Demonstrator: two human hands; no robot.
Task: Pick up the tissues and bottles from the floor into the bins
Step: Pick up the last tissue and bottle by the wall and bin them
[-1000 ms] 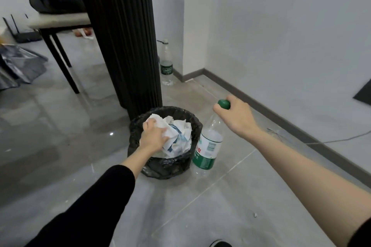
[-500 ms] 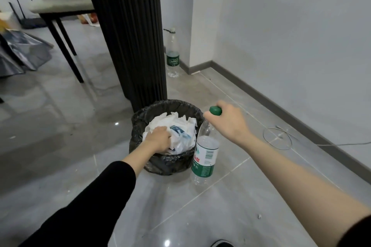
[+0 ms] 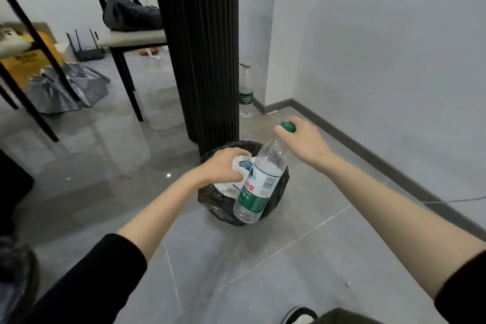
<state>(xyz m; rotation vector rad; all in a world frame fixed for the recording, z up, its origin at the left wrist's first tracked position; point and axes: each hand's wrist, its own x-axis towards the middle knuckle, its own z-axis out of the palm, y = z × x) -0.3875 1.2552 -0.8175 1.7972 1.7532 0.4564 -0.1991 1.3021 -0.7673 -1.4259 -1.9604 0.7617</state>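
Note:
A round bin (image 3: pixel 278 192) lined with a black bag stands on the grey floor in front of a black fluted pillar. White tissues (image 3: pixel 226 187) fill it. My left hand (image 3: pixel 223 166) rests on top of the tissues, fingers closed on a wad. My right hand (image 3: pixel 302 142) grips the green cap of a clear plastic bottle (image 3: pixel 259 187) with a green label. The bottle hangs tilted in the air over the bin's right rim. A second bottle (image 3: pixel 246 89) stands upright by the wall corner behind the pillar.
The black pillar (image 3: pixel 200 47) rises just behind the bin. Chairs with black legs (image 3: pixel 126 79), a dark bag (image 3: pixel 128 16) on a seat and a folded grey umbrella (image 3: pixel 65 87) lie to the left. A wall with a dark skirting runs along the right. A shoe tip (image 3: pixel 299 317) shows below.
My right hand has lifted the bottle off the floor and swung it left over the bin's rim. My left hand stays on the tissues. The camera has tilted up.

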